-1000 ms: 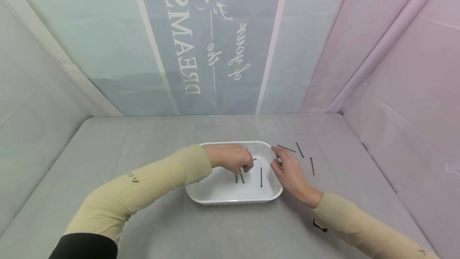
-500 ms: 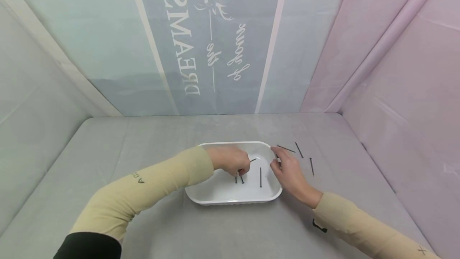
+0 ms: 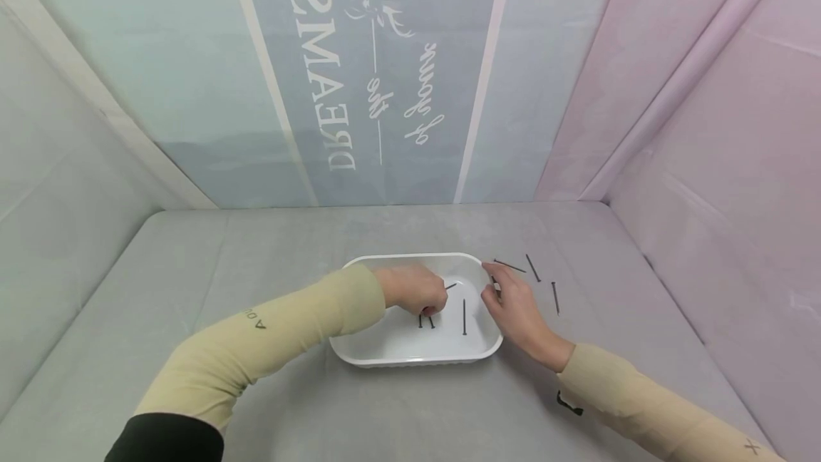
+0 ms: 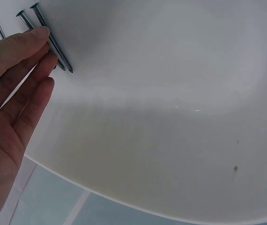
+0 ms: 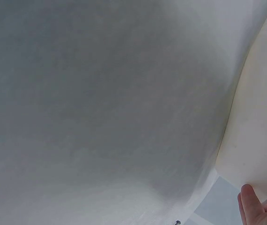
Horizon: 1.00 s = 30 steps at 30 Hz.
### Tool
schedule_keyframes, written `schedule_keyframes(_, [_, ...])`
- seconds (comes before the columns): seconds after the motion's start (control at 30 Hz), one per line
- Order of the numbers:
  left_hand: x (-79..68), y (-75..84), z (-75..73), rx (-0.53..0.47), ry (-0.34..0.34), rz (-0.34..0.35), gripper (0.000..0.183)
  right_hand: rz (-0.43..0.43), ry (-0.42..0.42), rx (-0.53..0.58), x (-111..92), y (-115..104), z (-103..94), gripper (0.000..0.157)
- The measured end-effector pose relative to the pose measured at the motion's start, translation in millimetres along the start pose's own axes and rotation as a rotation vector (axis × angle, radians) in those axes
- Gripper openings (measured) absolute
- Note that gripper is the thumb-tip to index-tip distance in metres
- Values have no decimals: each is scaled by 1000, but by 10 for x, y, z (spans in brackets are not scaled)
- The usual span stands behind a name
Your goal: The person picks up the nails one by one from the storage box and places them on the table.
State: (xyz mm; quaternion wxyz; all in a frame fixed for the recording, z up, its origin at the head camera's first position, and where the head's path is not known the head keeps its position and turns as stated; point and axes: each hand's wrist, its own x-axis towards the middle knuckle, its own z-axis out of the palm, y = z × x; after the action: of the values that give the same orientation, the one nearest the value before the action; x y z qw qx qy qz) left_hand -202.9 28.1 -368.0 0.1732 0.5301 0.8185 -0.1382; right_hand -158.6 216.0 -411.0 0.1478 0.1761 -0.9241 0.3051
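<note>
A white tray (image 3: 385, 344) with several nails in it lies in the middle of the grey table. My left hand (image 3: 415, 289) reaches into it, thumb and fingertips pinching at one of two nails lying side by side; in the left wrist view, the hand (image 4: 18, 70) partly covers this pair of nails (image 4: 61, 52). Another nail (image 3: 465, 318) lies to their right, and a slanted nail (image 3: 452, 286) sticks out beyond the hand. My right hand (image 3: 518, 309) grips the tray's right end; the right wrist view shows its fingers (image 5: 251, 201) at the tray's edge.
Outside the tray, to its right, lie loose nails: one slanted nail (image 3: 510, 266), a second nail (image 3: 533, 268) and a third nail (image 3: 556, 298). A printed cloth backdrop (image 3: 385, 127) stands behind the table, with pale cloth walls on both sides.
My left hand first draws slightly left and down, then stays over the nails in the tray. The right hand keeps its grip, and the visible nails look unmoved.
</note>
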Motion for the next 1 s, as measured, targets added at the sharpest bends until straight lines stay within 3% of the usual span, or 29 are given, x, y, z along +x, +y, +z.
schedule_keyframes(0.2, [-1,5,31,49,45,52,16,-7,4,-3,-1,-1,4,37])
schedule_keyframes(0.43, [23,-3,68,84,51,80,18,-21,17,4,-5,9,8,37])
schedule_keyframes(0.8, [46,-8,88,110,42,68,34,-23,15,10,2,9,6,37])
schedule_keyframes(1.0, [47,-8,86,82,52,61,33,-8,2,3,-3,0,-2,37])
